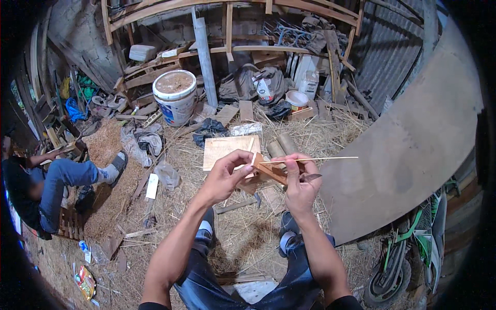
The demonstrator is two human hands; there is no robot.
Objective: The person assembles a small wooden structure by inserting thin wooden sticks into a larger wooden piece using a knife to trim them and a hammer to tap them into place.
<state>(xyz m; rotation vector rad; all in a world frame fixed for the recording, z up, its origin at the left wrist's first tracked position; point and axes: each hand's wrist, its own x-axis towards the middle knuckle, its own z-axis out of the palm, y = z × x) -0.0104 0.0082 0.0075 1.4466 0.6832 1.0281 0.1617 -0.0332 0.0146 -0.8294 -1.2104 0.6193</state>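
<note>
My left hand (227, 175) is closed on one end of a reddish-brown wooden piece (272, 173) held up in front of me. My right hand (301, 190) pinches a thin pale stick (336, 158) between thumb and fingers. The stick lies across the top of the wooden piece and runs out to the right. A dark pointed blade (312, 177), which looks like a knife, juts from my right hand; its handle is hidden by the fingers. Whether my right fingers also grip the wooden piece, I cannot tell.
Below my hands a hammer (235, 207) lies on the straw-strewn ground, with a flat wooden board (214, 151) beyond. A white bucket (175, 95) stands far left. A large curved sheet (398, 150) and a motorbike (408, 248) flank my right; another person (62, 181) sits left.
</note>
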